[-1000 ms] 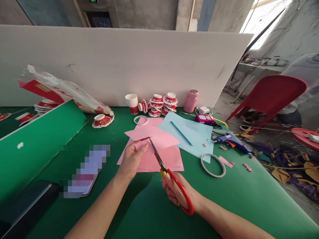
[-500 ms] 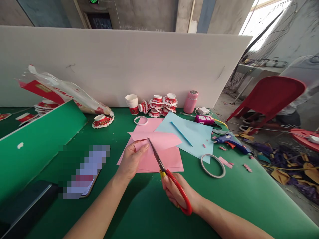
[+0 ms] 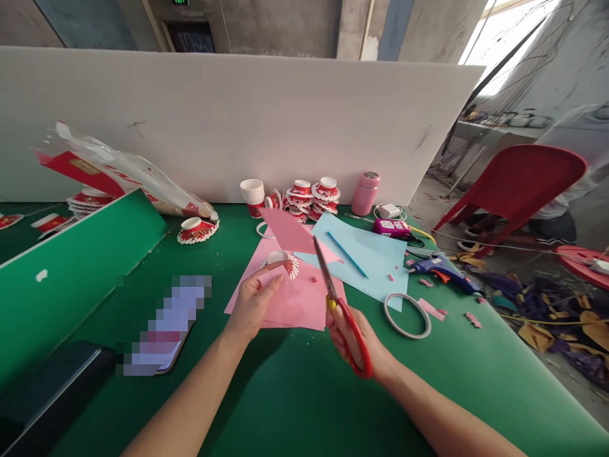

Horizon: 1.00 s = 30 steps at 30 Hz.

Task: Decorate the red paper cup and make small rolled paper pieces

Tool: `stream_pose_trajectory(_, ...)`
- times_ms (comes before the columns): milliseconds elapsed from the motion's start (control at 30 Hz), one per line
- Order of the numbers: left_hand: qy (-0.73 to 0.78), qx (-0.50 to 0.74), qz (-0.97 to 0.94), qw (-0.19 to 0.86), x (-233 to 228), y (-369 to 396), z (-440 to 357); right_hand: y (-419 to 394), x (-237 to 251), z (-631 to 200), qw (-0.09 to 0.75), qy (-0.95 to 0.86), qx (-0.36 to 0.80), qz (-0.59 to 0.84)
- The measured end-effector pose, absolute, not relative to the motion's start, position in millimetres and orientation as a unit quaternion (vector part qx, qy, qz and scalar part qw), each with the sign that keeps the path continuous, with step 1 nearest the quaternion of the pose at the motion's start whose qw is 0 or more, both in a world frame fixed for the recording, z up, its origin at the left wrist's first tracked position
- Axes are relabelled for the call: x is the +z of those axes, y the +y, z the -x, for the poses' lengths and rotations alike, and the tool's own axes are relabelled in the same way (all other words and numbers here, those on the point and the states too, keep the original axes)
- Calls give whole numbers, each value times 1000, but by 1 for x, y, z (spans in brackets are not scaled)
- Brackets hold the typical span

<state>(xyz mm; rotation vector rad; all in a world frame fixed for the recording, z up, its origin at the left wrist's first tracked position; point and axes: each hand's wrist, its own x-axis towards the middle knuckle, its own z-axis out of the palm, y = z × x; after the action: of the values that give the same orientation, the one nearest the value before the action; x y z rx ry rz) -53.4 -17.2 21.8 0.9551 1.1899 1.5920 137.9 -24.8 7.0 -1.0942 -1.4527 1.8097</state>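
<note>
My left hand (image 3: 252, 303) pinches a pink paper sheet (image 3: 290, 235) and lifts its far end off the table; a small red-and-white cut paper cup (image 3: 281, 260) shows from under it. Red-handled scissors (image 3: 340, 311) are in my right hand (image 3: 356, 339), blades shut and pointing up and away, just right of the lifted sheet. More pink sheets (image 3: 304, 298) lie flat beneath on the green table (image 3: 295, 393). A light blue sheet (image 3: 366, 254) with a blue pencil (image 3: 346, 254) on it lies to the right.
Two tape rings (image 3: 407, 315), a blue glue gun (image 3: 442, 268), a pink bottle (image 3: 365, 192), paper cups (image 3: 252, 195) and a pile of cut cups (image 3: 311, 197) stand near a white board (image 3: 228, 120). A phone (image 3: 162, 330) and a green board (image 3: 71, 273) lie at left. A red chair (image 3: 518, 184) stands at right.
The scissors left the pink sheet and moved right and up. My left hand raised the sheet, uncovering the cut cup beneath.
</note>
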Motion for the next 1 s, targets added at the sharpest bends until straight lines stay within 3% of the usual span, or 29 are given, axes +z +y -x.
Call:
stream_pose_trajectory(133, 499, 634, -370, 461, 12, -15, 56, 2, 17, -157, 337, -636, 508, 473)
stream_pose_trajectory(267, 494, 630, -358, 481, 5, -13, 56, 25, 28, -176, 206, -704, 213, 645)
stream_pose_trajectory(367, 491, 638, -348, 480, 2, -12, 55, 34, 32, -186, 93, -699, 108, 701)
stream_pose_trajectory(533, 482, 645, -334, 491, 1, -12, 52, 38, 31, -195, 17, -693, 83, 716)
stream_pose_trajectory(1000, 482, 638, -350, 488, -4, -13, 52, 37, 28, -196, 5, -689, 74, 721)
